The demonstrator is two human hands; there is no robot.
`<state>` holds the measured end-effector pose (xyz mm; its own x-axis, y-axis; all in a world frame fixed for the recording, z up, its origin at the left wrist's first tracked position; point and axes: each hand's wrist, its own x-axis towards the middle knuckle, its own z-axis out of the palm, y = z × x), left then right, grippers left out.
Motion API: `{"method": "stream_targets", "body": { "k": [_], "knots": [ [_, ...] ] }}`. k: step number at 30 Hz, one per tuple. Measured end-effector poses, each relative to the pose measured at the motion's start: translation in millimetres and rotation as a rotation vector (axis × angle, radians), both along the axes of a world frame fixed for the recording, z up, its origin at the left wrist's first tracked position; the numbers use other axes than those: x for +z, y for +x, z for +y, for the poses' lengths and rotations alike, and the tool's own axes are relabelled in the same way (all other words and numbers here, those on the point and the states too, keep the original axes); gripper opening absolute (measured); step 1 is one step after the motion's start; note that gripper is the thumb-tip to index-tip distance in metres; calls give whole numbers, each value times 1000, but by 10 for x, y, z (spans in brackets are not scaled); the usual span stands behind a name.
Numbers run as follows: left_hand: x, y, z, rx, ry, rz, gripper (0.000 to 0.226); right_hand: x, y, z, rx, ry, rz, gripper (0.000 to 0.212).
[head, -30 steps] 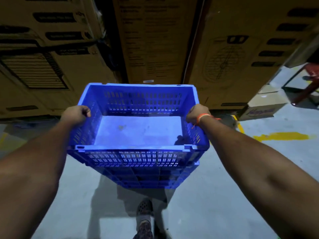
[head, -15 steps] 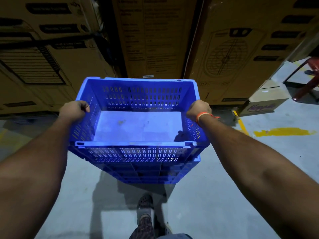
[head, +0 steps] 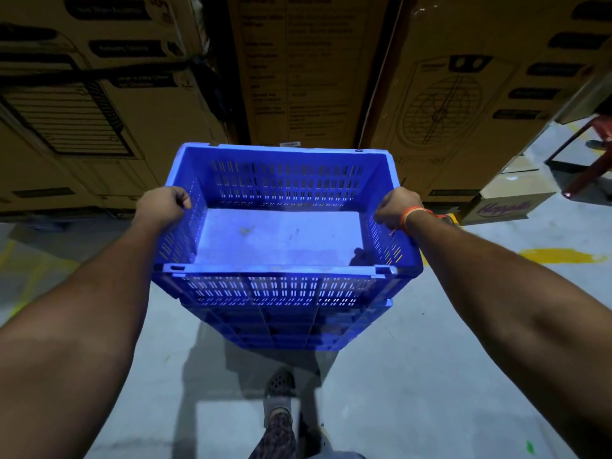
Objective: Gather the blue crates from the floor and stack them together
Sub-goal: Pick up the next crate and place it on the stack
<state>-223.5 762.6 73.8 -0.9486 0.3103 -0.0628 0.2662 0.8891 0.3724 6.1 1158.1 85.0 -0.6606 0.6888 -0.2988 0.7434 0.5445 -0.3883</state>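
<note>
**Carrying the crate across the floor**

Carrying the crate (head: 281,233) out in front of you, you are holding it level and clear of the floor (head: 430,376), with its open top facing up. You are gripping it at the two short sides, one hand to each, which is likely why it is sitting so evenly: the weight is being shared and the long walls are staying free. Below the front wall, more blue ribbed plastic is showing; you may be holding nested crates, though that cannot be told for sure.

Your left hand (head: 164,207) is curling over the left rim, fingers wrapped down onto the slotted wall and knuckles up. Your right hand (head: 395,207) is doing the same on the right rim, closed tight around the edge, with an orange band (head: 414,215) sitting at that wrist. Neither hand is spread; both are clamping the plastic.

Inside, the crate is looking bare apart from a small yellowish smear on its pale base. Your shoe (head: 280,389) is showing under the near wall, so you are probably mid-stride, heading for wherever the stack is being built. No stack is showing in view.

Ahead, tall cardboard boxes (head: 314,67) are standing close behind the far wall of the crate. A smaller box (head: 506,203) is sitting on the floor to the right, near a yellow paint mark (head: 559,255).
</note>
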Motion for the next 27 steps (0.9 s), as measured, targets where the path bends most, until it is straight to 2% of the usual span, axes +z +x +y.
{"method": "stream_targets", "body": {
  "k": [8,16,27],
  "knots": [
    [33,-71,60,14,7,-16,27,24,-105,51,-13,26,12,5],
    [102,-88,86,-5,15,-53,30,29,-143,145,41,48,-42,11],
    [135,-35,54,26,48,-73,33,73,-67,73,16,18,12,5]
  ]
}}
